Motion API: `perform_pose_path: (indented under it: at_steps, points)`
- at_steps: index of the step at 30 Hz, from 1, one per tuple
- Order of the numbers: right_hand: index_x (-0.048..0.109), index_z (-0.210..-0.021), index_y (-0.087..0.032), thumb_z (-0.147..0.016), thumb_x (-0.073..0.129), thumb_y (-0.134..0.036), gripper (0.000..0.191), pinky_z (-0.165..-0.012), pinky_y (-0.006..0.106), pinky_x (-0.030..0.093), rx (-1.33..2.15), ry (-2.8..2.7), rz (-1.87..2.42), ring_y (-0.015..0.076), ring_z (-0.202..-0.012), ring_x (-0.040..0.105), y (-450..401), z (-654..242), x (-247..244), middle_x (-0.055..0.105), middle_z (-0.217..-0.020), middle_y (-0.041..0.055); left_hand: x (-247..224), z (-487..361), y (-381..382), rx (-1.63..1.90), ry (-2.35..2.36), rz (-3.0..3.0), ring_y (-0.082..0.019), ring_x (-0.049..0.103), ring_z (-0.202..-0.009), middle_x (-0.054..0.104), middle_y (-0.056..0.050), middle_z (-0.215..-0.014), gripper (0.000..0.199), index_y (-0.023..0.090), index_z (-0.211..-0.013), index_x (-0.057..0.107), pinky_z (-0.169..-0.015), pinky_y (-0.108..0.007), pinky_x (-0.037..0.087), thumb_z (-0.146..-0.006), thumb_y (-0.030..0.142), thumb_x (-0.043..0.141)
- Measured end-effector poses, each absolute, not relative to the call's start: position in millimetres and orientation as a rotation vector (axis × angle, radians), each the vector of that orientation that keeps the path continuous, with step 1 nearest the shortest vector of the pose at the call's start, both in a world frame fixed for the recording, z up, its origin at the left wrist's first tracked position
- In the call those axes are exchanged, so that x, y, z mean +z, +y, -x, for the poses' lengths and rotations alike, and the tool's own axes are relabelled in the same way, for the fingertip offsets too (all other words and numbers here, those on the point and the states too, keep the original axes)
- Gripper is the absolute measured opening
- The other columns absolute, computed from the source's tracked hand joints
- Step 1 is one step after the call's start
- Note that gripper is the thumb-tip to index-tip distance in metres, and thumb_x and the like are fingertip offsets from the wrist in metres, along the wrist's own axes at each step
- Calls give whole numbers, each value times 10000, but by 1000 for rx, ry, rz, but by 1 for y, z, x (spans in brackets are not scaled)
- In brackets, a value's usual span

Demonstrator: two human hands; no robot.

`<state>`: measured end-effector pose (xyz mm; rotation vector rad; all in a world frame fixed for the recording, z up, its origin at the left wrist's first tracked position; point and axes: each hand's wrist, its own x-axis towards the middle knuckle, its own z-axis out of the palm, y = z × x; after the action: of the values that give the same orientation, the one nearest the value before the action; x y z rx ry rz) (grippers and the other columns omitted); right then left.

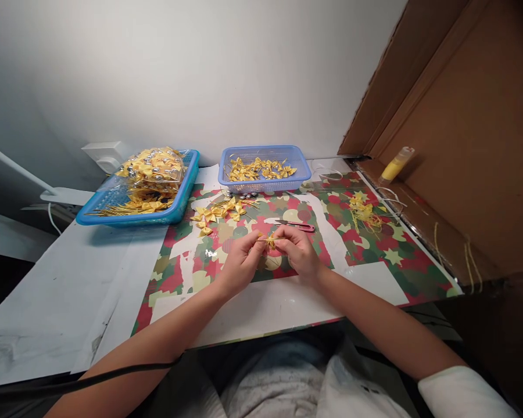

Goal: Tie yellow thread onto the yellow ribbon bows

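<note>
Between my two hands, over the patterned mat [366, 261], is a small yellow bow [271, 242] with a thin strand. The thumb and fingers of my left hand [244, 260] pinch its left side. My right hand [301, 253] pinches the right side, its fingers pressed together. Just beyond my right hand lies a pink-handled snipper [303, 227]. A loose group of yellow bows [218, 213] with golden stems rests beyond my left hand, beside some dark shiny beads [250, 196].
A blue basket [187, 188] at the left holds bagged and loose yellow bows. Another blue basket [287, 184] at the back holds more. Yellow thread scraps [366, 213] lie right, near a bottle of yellow liquid [396, 165] on a cardboard ledge. A black cable crosses my left forearm.
</note>
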<state>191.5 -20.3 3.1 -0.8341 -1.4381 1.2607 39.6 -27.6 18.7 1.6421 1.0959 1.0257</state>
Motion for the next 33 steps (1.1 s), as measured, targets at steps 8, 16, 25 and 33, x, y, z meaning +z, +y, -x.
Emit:
perform_pose_path:
  at_steps: [8,16,25,33]
  points:
    - [510,-768,-204,-883,478,-273,138,-605,259,394,726,-1645,1003,121,-620,478,-24,-196,9,534,-672,-18,20,-34,-25,946,1076,-1705,-131,479,-646,551,-9,-685,326,154,-739,588,-581,-235,384,-863,444,506]
    - [565,-864,-209,-900,444,-234,128,-655,274,416,707,-1830,856,138,-701,535,-20,-202,9,578,-764,2,20,-33,-24,789,942,-1442,-115,474,-604,555,-4,-663,273,143,-765,618,-556,-229,372,-814,407,569]
    - [539,-791,-204,-947,412,-209,200,-656,268,402,674,-1942,786,137,-694,499,-14,-204,11,540,-713,6,19,-24,-8,727,935,-1213,-95,509,-557,571,10,-609,221,157,-742,547,-550,-215,407,-757,362,629]
    - [567,-913,-203,-908,483,-226,87,-659,265,442,917,-1930,728,126,-706,543,-15,-205,13,591,-803,11,16,-23,-9,696,759,-1138,-104,601,-683,636,-6,-773,363,174,-930,521,-573,-191,441,-701,283,780]
